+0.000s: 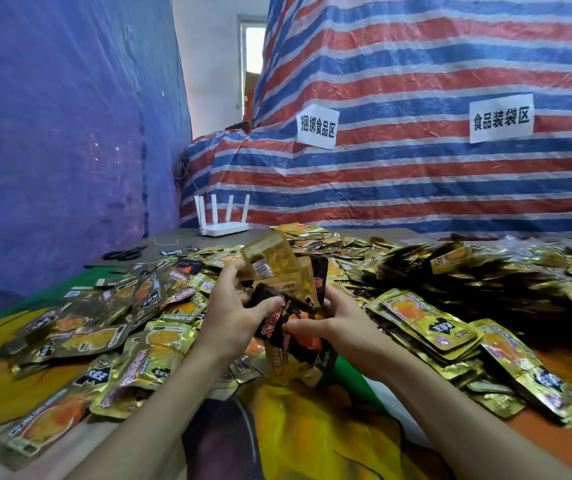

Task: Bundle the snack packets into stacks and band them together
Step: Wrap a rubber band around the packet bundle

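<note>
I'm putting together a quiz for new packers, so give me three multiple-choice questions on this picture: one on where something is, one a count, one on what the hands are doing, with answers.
1. Where does the white router stand?
A. On the table's far edge, near the blue tarp
B. On the floor
C. On a chair

2. How many paper signs hang on the striped tarp?
A. One
B. Two
C. Four

3. What are the left hand and right hand doing?
A. Lying flat on the table
B. Gripping one bunch of snack packets
C. Pointing at the signs

Answers: 1 A, it sits on bare tabletop behind the packets. 2 B, two white sheets show. 3 B, fingers of both curl round the bunch.
</note>
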The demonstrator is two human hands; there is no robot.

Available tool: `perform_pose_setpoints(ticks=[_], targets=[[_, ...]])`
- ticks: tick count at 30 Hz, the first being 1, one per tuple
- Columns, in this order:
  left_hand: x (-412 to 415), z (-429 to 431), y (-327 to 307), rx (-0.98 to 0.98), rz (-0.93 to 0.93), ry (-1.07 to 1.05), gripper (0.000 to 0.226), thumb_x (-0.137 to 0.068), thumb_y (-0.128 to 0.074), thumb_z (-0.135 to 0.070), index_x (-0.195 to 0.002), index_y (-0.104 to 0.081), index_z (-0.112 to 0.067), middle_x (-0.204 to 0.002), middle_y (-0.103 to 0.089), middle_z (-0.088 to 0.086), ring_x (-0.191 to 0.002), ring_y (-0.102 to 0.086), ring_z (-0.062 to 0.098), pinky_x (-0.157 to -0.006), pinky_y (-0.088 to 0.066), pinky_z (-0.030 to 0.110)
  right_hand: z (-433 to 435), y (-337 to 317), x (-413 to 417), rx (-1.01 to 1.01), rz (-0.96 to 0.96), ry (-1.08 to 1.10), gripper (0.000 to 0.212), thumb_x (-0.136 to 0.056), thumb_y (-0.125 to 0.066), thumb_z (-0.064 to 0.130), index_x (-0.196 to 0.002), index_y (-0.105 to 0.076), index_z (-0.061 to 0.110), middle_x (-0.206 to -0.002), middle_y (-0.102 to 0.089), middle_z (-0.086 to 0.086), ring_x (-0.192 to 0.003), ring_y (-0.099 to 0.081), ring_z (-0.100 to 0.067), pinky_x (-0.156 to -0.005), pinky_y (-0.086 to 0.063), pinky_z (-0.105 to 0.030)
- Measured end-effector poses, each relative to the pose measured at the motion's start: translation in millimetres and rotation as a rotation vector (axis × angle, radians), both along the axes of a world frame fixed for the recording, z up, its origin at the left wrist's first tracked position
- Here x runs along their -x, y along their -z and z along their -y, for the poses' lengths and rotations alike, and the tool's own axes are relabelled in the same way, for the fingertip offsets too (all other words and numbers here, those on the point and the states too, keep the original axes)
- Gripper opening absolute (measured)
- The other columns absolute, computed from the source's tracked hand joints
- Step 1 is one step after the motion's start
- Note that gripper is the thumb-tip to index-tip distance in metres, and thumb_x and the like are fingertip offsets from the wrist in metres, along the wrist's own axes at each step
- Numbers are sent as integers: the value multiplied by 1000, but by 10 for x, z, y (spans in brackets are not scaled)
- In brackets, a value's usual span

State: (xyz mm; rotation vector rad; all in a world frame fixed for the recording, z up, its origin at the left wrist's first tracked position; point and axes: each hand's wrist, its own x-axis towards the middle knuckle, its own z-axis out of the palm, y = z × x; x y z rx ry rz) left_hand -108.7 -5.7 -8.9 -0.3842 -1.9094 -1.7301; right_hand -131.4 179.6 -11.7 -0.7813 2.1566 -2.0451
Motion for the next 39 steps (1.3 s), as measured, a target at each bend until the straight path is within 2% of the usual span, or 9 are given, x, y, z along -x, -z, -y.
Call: perform_pose_setpoints(ticks=[7, 10, 12, 14, 18, 24, 27, 33, 39], targets=[[-55, -125, 13, 158, -248, -256, 55, -70, -90, -29, -118, -63, -38, -106, -62, -17, -102, -60, 4, -85, -49, 17, 6, -32, -25, -26, -58, 8, 43, -76, -81, -6, -113, -69, 13, -100, -78, -6, -93, -76, -23, -76, -59, -30], [-83, -253, 38, -18, 100, -328, 90, -59, -78, -66, -135, -49, -27, -115, -55, -11, -106, -54, 7, -86, -47, 27, 80, -21, -81, 45, -89, 103, 39, -77, -81, -4, -107, -69, 18, -97, -79, 0, -90, -76, -17, -72, -59, -25], [-73, -325, 57, -151, 309, -183, 91, -62, -72, -74, -129, -47, -17, -118, -61, -2, -109, -61, 16, -89, -54, 36, 136, 4, -99, 125, -113, 141, 41, -74, -81, -5, -103, -68, 20, -93, -79, 4, -84, -76, -12, -67, -57, -19], [-82, -404, 59, -232, 334, -14, 70, -78, -71, -68, -122, -47, -19, -116, -65, 5, -105, -67, 21, -80, -58, 37, 207, 22, -129, 184, -124, 150, 43, -67, -77, 0, -105, -66, 18, -89, -78, 6, -81, -75, -11, -64, -55, -18], [-121, -471, 62, -215, 273, 222, 56, -73, -64, -40, -124, -44, -30, -114, -66, 9, -93, -72, 16, -68, -58, 24, 287, 35, -148, 194, -185, 160, 57, -62, -56, 6, -116, -61, 23, -93, -74, 5, -86, -72, -14, -66, -56, -25], [-152, -468, 152, -294, 364, 296, 38, -87, -54, -16, -124, -48, -19, -101, -63, 15, -86, -65, 25, -61, -55, 33, 329, 120, -160, 317, -126, 198, 48, -57, -53, 10, -103, -60, 10, -83, -67, -10, -74, -62, -26, -53, -47, -28], [-142, -460, 185, -100, 351, 220, 46, -89, -53, 1, -129, -42, -20, -96, -62, 10, -81, -64, 18, -59, -52, 25, 346, 109, -163, 439, -69, 229, 40, -65, -51, 16, -101, -59, 1, -86, -61, -18, -76, -56, -31, -55, -45, -31], [-105, -444, 203, 90, 200, 280, 47, -80, -80, -12, -119, -55, -22, -102, -74, -1, -92, -72, 4, -72, -54, 16, 306, -10, -189, 447, -4, 377, 63, -83, -51, 52, -95, -66, -8, -86, -68, -27, -79, -67, -36, -66, -56, -44], [-112, -467, 186, 77, 146, 287, 46, -66, -75, -7, -110, -63, -7, -91, -74, 5, -84, -73, 15, -69, -55, 24, 275, -61, -203, 411, 103, 317, 37, -98, -51, 27, -68, -64, 10, -65, -63, -3, -63, -62, -17, -58, -49, -30]])
